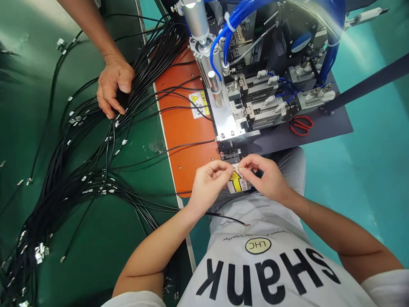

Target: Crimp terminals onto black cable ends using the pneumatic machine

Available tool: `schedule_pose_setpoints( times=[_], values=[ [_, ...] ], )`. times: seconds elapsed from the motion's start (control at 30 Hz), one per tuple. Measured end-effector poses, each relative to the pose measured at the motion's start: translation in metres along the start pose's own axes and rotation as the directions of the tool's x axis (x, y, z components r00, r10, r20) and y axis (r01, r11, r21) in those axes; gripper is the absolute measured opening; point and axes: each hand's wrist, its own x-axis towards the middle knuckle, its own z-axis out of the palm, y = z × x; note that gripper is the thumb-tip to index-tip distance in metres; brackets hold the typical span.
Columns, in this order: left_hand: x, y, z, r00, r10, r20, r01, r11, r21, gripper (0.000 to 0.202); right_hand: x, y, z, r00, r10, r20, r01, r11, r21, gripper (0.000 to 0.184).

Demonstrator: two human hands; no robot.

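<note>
My left hand [209,181] and my right hand [266,177] meet in front of my chest, both closed in a pinch on a small metal terminal [236,169] at the end of a thin black cable [226,218]. The cable runs under my left wrist and its other end lies loose on my white shirt. Just below my fingertips sits a label with a yellow arrow [237,183]. Directly beyond them is the front of a crimping machine [231,115] on an orange plate [180,128].
Another person's hand [113,87] rests on a large bundle of black cables [92,170] spread over the green bench at left. Red scissors [300,125] lie on the dark machine base. Blue air hoses [230,25] loop above the machine. Teal floor lies to the right.
</note>
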Motion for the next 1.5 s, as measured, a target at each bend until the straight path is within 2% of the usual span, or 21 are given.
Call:
schedule_pose_setpoints(
  times=[0.17,0.43,0.67,0.77,1.5],
  values=[
    [0.0,-0.0006,-0.0002,1.0,0.008,0.007,-0.008,1.0,-0.015,0.023,-0.0007,-0.0013,0.0002,0.999,0.043,-0.006,-0.043,0.997,0.064,0.011],
    [-0.0008,-0.0001,0.0,0.999,0.033,-0.009,-0.033,0.999,0.018,0.023,-0.0038,-0.007,0.0039,0.996,-0.045,-0.079,0.047,0.999,0.014,0.015],
    [-0.0008,0.0003,0.0042,0.996,0.083,-0.033,-0.082,0.997,0.012,0.023,-0.002,-0.0039,0.0056,0.981,0.19,-0.036,-0.179,0.962,0.208,0.015],
    [-0.0014,0.0002,0.0058,0.993,0.111,-0.035,-0.11,0.994,0.016,0.024,0.0006,-0.0042,0.0061,0.975,0.219,-0.03,-0.205,0.945,0.255,0.016],
    [-0.0023,0.0003,0.0075,0.99,0.13,-0.054,-0.127,0.99,0.066,0.024,-0.0016,-0.0051,0.007,0.984,0.106,-0.14,-0.094,0.991,0.093,0.007]
  ],
)
